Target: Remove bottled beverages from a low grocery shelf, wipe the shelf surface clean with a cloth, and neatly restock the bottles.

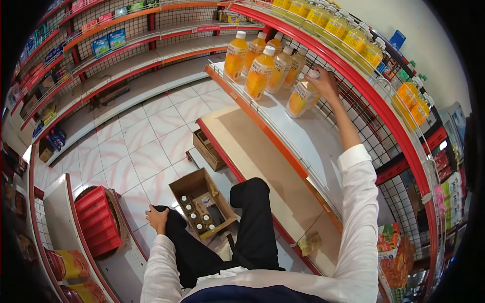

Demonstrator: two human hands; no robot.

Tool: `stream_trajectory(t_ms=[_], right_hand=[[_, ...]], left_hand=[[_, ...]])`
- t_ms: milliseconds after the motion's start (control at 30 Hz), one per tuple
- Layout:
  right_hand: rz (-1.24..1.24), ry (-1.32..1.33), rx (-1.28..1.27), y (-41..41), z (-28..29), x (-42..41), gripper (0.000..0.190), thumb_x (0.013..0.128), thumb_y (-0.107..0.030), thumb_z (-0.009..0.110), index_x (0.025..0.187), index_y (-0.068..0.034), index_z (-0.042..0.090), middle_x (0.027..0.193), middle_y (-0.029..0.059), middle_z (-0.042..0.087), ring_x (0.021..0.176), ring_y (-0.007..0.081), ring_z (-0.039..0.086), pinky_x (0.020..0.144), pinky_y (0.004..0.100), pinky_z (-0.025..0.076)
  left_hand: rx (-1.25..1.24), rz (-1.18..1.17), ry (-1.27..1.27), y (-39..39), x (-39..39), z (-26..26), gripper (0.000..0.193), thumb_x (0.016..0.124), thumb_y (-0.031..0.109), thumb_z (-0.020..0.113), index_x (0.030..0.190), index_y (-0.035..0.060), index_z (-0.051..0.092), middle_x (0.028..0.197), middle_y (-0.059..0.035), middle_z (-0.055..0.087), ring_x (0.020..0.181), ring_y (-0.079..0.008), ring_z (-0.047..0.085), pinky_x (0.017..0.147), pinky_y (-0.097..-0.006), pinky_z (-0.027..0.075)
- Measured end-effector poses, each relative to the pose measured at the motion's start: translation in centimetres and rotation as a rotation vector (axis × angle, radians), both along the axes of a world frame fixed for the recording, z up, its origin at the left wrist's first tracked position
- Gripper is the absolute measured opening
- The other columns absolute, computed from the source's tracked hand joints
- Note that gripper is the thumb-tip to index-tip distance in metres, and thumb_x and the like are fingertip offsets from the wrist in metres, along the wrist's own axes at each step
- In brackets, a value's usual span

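Observation:
My right hand (324,84) is around the capped top of a pale plastic drink bottle (299,99), upright on a white shelf (299,132). Part of another bottle shows behind it, mostly hidden by my hand. To its left stand several more bottles, including an orange drink bottle (259,74) with a white cap. My left hand (157,219) rests on my left knee and holds nothing, its fingers slightly apart. An open cardboard box (178,185) sits on the floor between my legs, with several white-capped bottles (193,216) in one side.
A wire rail (261,110) runs along the shelf's front edge. Above, a red-edged shelf (341,49) carries yellow drink bottles (335,26). Below lies a beige shelf (242,140). A smaller cardboard box (207,149) stands beyond the open one. At left is a red plastic crate (96,221).

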State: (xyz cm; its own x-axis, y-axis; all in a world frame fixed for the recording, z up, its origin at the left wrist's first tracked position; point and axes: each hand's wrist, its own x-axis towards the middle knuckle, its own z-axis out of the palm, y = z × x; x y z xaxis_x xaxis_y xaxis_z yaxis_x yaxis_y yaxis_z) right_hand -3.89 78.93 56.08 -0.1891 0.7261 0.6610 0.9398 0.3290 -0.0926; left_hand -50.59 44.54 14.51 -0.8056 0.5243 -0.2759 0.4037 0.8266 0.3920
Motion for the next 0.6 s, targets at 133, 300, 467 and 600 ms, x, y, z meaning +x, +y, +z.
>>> stream_trajectory(t_ms=[133, 300, 467, 600], right_hand=[[0.146, 0.123, -0.021, -5.6, 0.6, -2.4, 0.037, 0.073, -0.029, 0.073, 0.089, 0.000, 0.058, 0.075, 0.0145, 0.063, 0.063, 0.0209, 0.063, 0.056, 0.0314, 0.048], [0.270, -0.141, 0.151, -13.5, 3.4, -5.8, 0.028, 0.078, -0.022, 0.071, 0.088, -0.001, 0.055, 0.070, 0.0086, 0.059, 0.059, 0.0108, 0.056, 0.051, 0.0249, 0.044], [0.363, 0.128, -0.090, -18.1, 5.6, -9.3, 0.018, 0.081, -0.013, 0.069, 0.091, -0.005, 0.057, 0.077, -0.0030, 0.057, 0.068, 0.0032, 0.052, 0.055, 0.0179, 0.041], [0.509, 0.304, -0.317, -20.3, 2.7, -12.1, 0.014, 0.082, -0.007, 0.065, 0.093, -0.006, 0.058, 0.076, -0.0038, 0.055, 0.066, 0.0013, 0.049, 0.053, 0.0161, 0.039]], left_hand=[[0.007, 0.017, -0.009, -0.2, 0.1, 1.0, 0.071, 0.061, 0.036, 0.076, 0.120, 0.0131, 0.044, 0.119, -0.0187, 0.042, 0.110, -0.0399, 0.044, 0.085, -0.0496, 0.045], [0.021, 0.021, -0.034, -0.4, -0.1, 1.1, 0.066, 0.062, 0.036, 0.075, 0.117, 0.0142, 0.045, 0.118, -0.0183, 0.043, 0.110, -0.0387, 0.045, 0.085, -0.0483, 0.045], [0.018, 0.032, 0.022, -1.0, -1.0, -0.4, 0.066, 0.061, 0.039, 0.075, 0.116, 0.0140, 0.048, 0.115, -0.0195, 0.046, 0.110, -0.0393, 0.045, 0.084, -0.0497, 0.046], [0.004, -0.021, 0.037, 0.8, -0.5, -0.3, 0.069, 0.062, 0.040, 0.074, 0.119, 0.0119, 0.047, 0.117, -0.0209, 0.045, 0.110, -0.0418, 0.044, 0.083, -0.0512, 0.047]])
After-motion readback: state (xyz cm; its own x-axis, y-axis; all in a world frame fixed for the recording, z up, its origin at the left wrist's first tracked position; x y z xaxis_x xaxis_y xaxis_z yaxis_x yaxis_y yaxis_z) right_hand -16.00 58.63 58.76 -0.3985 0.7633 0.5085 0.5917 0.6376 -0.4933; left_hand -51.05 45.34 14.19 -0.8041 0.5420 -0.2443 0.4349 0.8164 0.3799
